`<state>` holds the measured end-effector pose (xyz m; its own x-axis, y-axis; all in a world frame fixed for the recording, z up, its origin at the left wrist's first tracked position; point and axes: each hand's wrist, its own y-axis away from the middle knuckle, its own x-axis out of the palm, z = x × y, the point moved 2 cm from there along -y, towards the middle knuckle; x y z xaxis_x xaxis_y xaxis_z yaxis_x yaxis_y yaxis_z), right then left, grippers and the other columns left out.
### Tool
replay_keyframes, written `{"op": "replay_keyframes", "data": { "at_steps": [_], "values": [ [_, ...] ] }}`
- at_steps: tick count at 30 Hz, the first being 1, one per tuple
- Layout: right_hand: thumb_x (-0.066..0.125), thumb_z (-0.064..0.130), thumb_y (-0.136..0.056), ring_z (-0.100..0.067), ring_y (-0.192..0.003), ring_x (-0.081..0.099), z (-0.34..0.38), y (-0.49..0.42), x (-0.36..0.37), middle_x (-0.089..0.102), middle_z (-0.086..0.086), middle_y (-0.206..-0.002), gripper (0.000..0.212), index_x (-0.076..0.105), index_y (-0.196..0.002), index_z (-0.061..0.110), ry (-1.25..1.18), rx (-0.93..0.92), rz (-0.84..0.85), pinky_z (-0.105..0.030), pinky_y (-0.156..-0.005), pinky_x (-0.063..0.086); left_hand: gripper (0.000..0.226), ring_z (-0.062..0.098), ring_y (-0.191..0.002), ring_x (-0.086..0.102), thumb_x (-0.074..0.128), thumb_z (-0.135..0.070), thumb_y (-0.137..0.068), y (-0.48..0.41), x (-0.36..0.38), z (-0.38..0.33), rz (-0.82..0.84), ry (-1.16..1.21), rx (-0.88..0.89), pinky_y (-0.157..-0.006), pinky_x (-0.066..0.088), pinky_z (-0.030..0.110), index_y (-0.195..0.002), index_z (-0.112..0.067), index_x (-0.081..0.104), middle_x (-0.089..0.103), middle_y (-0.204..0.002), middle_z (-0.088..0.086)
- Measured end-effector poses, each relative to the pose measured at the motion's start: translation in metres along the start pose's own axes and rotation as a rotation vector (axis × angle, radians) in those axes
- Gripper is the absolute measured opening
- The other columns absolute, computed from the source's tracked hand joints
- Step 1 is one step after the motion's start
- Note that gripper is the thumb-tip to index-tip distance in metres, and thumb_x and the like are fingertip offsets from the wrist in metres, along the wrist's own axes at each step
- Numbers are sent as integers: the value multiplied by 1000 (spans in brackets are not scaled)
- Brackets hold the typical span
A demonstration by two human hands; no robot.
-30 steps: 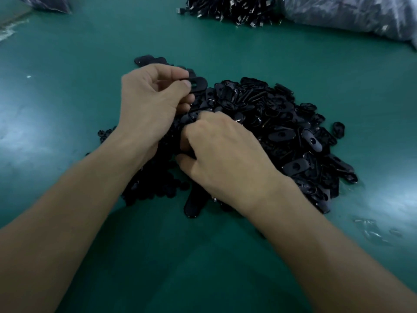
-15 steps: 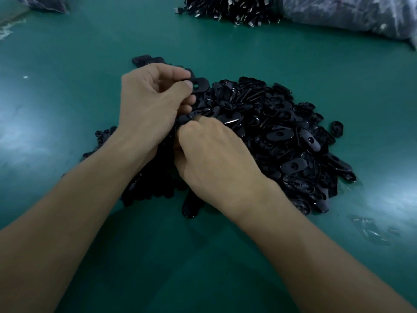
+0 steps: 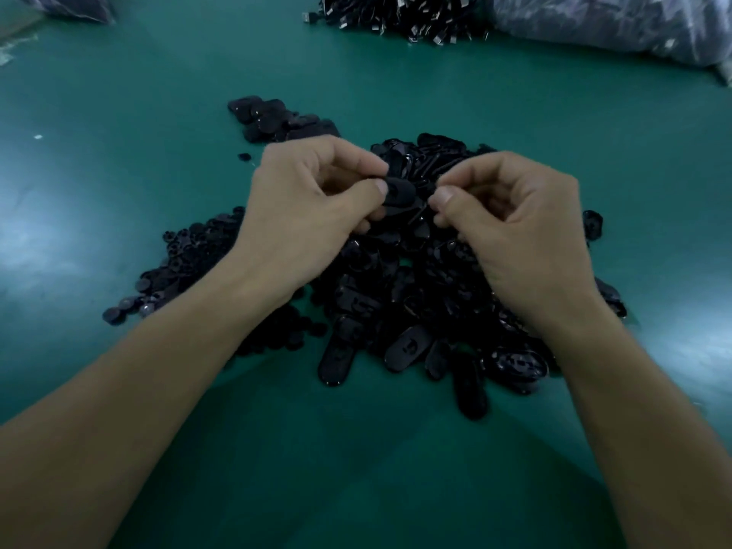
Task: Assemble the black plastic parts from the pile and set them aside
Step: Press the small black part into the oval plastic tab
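Observation:
A big pile of black oval plastic parts (image 3: 400, 303) lies in the middle of the green table. Over its far side my left hand (image 3: 313, 208) pinches a black oval part (image 3: 398, 191) between thumb and fingers. My right hand (image 3: 515, 219) is raised just to the right of it, thumb and fingertips pinched together close to that part. Whatever small piece the right hand holds is too dark to make out. A heap of small round black pieces (image 3: 178, 271) lies left of the pile. A small group of black parts (image 3: 277, 120) sits apart behind my left hand.
At the far edge lies another heap of black parts with metal tips (image 3: 400, 13). Beside it on the right is a clear plastic bag (image 3: 610, 21). Another bag (image 3: 67, 4) shows at the top left corner. Bare green table (image 3: 356, 469) stretches in front.
My right hand lifted out of the pile and moved right and up. My left hand brought its oval part toward the middle, so both hands now meet above the pile.

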<state>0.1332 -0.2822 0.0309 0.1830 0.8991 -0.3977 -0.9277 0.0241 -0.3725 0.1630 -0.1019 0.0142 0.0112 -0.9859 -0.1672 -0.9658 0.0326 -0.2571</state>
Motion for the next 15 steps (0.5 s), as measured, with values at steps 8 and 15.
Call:
{"op": "replay_keyframes", "data": {
  "at_steps": [8, 15],
  "values": [
    [77, 8, -81, -21, -64, 66, -6, 6, -5, 71, -2, -76, 20, 66, -78, 24, -83, -16, 16, -25, -60, 55, 13, 16, -68, 74, 74, -6, -87, 7, 8, -3, 92, -26, 14, -64, 58, 24, -89, -19, 73, 75, -71, -2],
    [66, 11, -84, 0, -63, 60, -19, 12, -5, 64, 14, -67, 22, 66, -80, 33, 274, 26, -16, -10, -56, 46, 16, 13, -68, 72, 71, -10, -87, -2, -8, -8, -134, -74, 95, -61, 56, 22, -86, -26, 70, 73, -72, -9]
  ]
}}
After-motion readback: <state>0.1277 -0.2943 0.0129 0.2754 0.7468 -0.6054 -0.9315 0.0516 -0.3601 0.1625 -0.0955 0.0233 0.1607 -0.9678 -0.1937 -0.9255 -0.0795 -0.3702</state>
